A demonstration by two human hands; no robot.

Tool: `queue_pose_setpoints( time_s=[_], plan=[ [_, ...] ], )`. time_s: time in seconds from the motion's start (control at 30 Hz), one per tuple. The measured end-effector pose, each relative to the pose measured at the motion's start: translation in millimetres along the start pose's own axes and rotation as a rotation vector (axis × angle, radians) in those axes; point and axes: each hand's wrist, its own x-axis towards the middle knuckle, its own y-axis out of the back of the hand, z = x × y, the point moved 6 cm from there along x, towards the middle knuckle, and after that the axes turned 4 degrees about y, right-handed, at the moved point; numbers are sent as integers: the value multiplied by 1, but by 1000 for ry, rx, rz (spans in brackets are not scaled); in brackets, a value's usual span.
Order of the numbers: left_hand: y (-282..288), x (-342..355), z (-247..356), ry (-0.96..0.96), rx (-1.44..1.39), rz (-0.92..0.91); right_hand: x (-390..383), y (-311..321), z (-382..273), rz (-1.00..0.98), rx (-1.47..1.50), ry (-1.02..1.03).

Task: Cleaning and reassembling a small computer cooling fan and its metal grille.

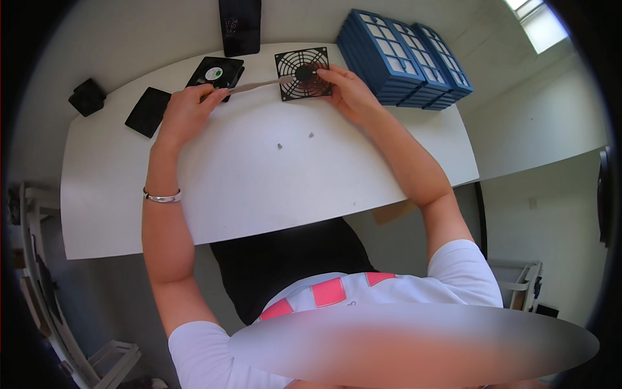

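My right hand (350, 95) holds a square black fan guard (285, 65) by its right edge, tilted up above the far part of the table. Rings and spokes cross the guard around a solid round centre. In the closed fingers of my left hand (186, 113) is a slim, pale grey tool (256, 85). Its far tip lies at the guard's left side, near the centre; its exact kind I cannot tell. Just beyond my left hand sits a black cooling fan (231, 67) with a white and green round label. Left of that hand lies a flat black square piece (144, 113).
Two small grey bits (280, 146) (311, 135) lie on the white table (259, 188). Stacked blue drawer boxes (389, 55) with pale fronts stand at the back right. A dark display (240, 35) stands at the back, and a small black box (87, 97) at the far left.
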Motion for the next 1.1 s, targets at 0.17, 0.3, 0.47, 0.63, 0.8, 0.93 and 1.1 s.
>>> queue_pose_setpoints(
  time_s=[0.17,0.3,0.47,0.63,0.8,0.93,1.1],
  plan=[
    [0,-1,2,13,3,-42,0,11,2,-5,-232,-21],
    [-2,4,-5,-9,-20,-79,0,9,4,20,-275,12],
    [-9,3,-1,-52,-6,-97,0,6,12,-25,-257,45],
    [-29,0,12,-87,72,-33,3,9,18,-4,-345,35],
    [-36,-5,21,-192,139,98,-1,3,15,100,-466,27],
    [-6,-2,15,-77,163,104,-1,1,11,9,-356,103],
    [-5,1,0,-9,121,72,-2,0,13,25,-371,97]
  ],
)
